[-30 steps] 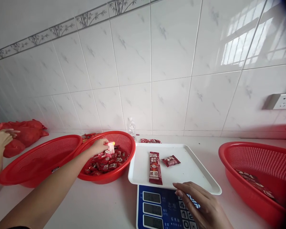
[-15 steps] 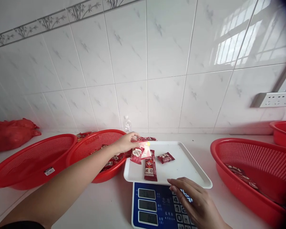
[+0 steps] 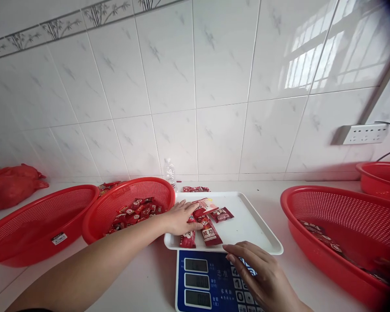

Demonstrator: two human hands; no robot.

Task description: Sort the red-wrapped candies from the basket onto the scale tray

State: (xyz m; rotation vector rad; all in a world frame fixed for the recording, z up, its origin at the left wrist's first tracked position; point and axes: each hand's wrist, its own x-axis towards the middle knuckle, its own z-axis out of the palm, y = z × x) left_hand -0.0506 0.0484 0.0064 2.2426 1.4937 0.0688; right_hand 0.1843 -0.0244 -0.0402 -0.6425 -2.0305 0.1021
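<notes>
My left hand [image 3: 178, 219] lies over red snack packets on the white tray [image 3: 253, 216], its fingers spread. Under and beside it are a packet near the tray's left front [image 3: 188, 239], a long packet with white lettering [image 3: 210, 234] and a pink-and-red packet [image 3: 205, 205] by the fingertips. A small dark red packet [image 3: 223, 214] touches that group on the right. My right hand [image 3: 260, 273] hovers at the tray's front edge, over the keypad of the blue scale [image 3: 196, 264]. Its fingers are loosely extended, the thumb a little apart, and no object shows in them.
Left of the tray, a red basket [image 3: 162, 186] holds many small packets, with another red basket [image 3: 84, 193] beyond it. A large red basket [image 3: 292, 208] with packets stands at the right. Behind the tray are a clear plastic bottle [image 3: 169, 171] and red packets [image 3: 196, 189].
My left hand has lowered the packets it held onto the tray and spread its fingers. The long packet has turned slightly. My right hand stays at the scale; the view has shifted a little.
</notes>
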